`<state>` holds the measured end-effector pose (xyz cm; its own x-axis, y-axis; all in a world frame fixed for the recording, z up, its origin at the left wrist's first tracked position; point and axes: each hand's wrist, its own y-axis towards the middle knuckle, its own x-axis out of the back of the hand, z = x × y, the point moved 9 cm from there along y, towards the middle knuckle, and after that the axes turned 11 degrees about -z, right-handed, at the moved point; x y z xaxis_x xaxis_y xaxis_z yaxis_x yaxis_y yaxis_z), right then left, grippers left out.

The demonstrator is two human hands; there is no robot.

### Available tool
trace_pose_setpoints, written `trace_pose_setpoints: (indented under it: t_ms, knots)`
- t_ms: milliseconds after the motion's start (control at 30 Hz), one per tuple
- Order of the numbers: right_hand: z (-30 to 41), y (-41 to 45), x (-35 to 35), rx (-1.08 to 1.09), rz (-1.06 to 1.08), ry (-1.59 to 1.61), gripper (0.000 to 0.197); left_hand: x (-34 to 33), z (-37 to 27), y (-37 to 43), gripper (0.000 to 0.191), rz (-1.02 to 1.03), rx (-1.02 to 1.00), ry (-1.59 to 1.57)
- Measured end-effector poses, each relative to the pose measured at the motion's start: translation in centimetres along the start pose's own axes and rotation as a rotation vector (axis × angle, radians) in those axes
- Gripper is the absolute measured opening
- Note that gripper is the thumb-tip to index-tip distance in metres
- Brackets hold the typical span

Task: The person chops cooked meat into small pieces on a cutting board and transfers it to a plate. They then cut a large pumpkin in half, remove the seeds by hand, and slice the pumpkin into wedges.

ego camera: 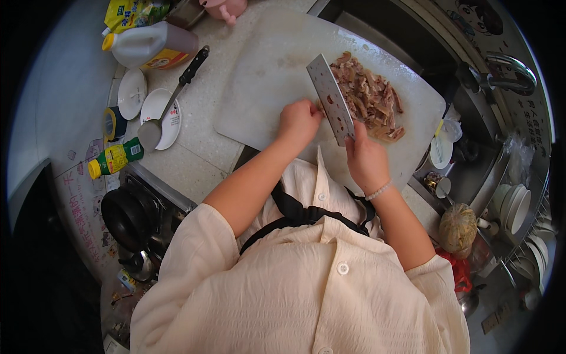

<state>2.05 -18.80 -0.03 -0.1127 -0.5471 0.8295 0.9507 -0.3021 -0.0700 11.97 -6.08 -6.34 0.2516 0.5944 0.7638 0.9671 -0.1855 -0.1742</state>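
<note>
My right hand [368, 155] grips a cleaver whose broad patterned blade [330, 99] stands on edge over a white cutting board [261, 79]. Beside the blade, on its left, the curled fingers of my left hand [300, 120] pinch a small piece of meat [319, 105], mostly hidden by fingers and blade. A pile of sliced cooked meat [369, 97] lies on the board just right of the cleaver.
A knife-like tool with a black handle [194, 64] rests across a small white plate [170, 128] at left. An oil jug [150, 44] and a green bottle [117, 157] are nearby. Beyond the board is a steel sink [380, 31] with a faucet [513, 73]; bowls [515, 205] stand right.
</note>
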Motion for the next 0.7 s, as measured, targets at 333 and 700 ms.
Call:
trace_pose_setpoints:
  t_ms: [333,700]
  knots:
    - [1.4,0.7,-1.1,0.088,0.013,-0.210,0.026,-1.7,0.7,0.0,0.019,0.086,0.066,-0.032]
    - [3.2,1.0,-3.1,0.171,0.094,-0.333,0.026,-1.8,-0.9,0.9,0.014,0.192,0.044,0.084]
